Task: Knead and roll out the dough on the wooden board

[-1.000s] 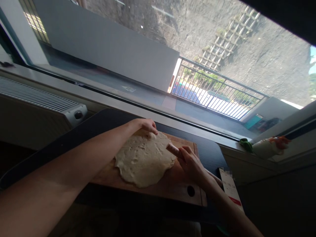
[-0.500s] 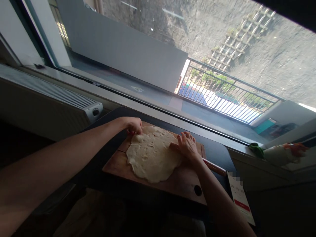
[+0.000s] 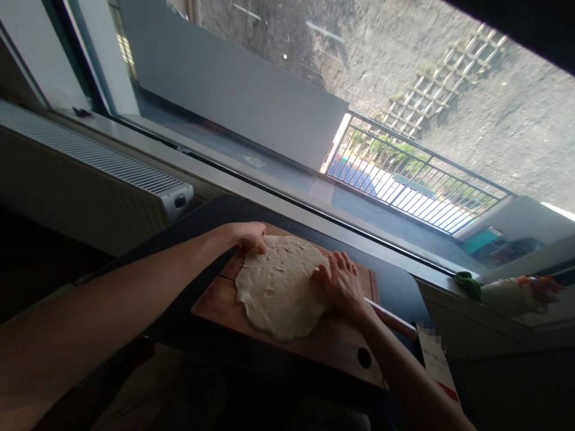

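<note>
A flat, uneven round of dough (image 3: 283,293) lies on a wooden cutting board (image 3: 215,308). My left hand (image 3: 252,236) is closed at the dough's upper left edge, thumb over the rim and the other fingers curled out of sight. On the right edge rests my right hand (image 3: 341,278), palm down with its fingers stretched out and the thumb towards the dough. A rolling pin (image 3: 395,322) slants across the board's right side; its upper part is hidden beneath my right hand and wrist.
A dark table (image 3: 399,281) with rounded corners carries the board. By its right edge lies a phone (image 3: 433,359), partly behind my right forearm. A radiator (image 3: 135,185) stands at left, and a window sill (image 3: 287,209) runs behind the table. Right of it is a pale pot (image 3: 503,296).
The view has shifted slightly, moving the scene a little right and down. My left thumb now presses over the dough's edge. My right hand stays at the right edge, covering the rolling pin's upper part.
</note>
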### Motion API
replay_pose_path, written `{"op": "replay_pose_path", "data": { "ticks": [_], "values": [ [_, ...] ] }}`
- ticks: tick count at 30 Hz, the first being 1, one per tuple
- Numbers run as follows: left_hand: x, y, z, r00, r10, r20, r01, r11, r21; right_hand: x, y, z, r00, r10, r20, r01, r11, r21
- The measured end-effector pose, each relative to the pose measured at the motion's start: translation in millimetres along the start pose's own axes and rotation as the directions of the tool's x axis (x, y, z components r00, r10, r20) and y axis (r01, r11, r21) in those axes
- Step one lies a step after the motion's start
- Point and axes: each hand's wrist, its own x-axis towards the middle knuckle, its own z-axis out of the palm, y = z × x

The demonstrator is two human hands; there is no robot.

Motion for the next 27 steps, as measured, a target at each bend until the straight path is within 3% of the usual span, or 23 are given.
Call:
{"op": "replay_pose_path", "data": {
  "ticks": [3,7,9,11,14,16,19,21,25,27],
  "values": [
    [3,-2,2,1.000,-0.006,0.002,0.006,1.000,-0.002,-13,-5,2,0.994,-0.108,-0.023,0.107,0.994,-0.027],
    [-1,-1,2,1.000,0.007,-0.006,-0.007,1.000,0.005,12,4,-2,0.995,0.099,0.027,-0.099,0.995,0.000],
    [-6,4,0,1.000,0.002,-0.010,-0.002,0.999,0.038,14,4,-3,0.992,0.116,0.042,-0.117,0.993,0.005],
    [-10,13,-3,0.997,-0.040,-0.061,0.049,0.988,0.144,-1,-1,0,1.000,0.009,0.010,-0.009,1.000,-0.010],
    [-12,34,-5,0.968,-0.034,-0.250,0.116,0.940,0.321,-21,-8,4,0.990,-0.135,-0.045,0.133,0.990,-0.040],
    [-10,52,-3,0.951,0.060,-0.304,0.061,0.925,0.374,-12,-5,4,0.995,-0.084,-0.053,0.082,0.996,-0.032],
    [-11,74,6,0.948,0.186,-0.258,-0.072,0.916,0.396,20,7,1,0.992,0.124,-0.002,-0.124,0.992,0.030],
    [-19,82,15,0.934,0.243,-0.261,-0.126,0.909,0.396,28,11,0,0.982,0.185,0.031,-0.186,0.981,0.060],
    [-53,79,48,0.841,0.422,-0.337,-0.303,0.885,0.352,-2,4,5,0.999,-0.026,-0.037,0.027,0.999,0.026],
    [-72,76,73,0.818,0.497,-0.288,-0.413,0.858,0.306,-12,2,6,0.994,-0.086,-0.068,0.086,0.996,0.004]
  ]
}}
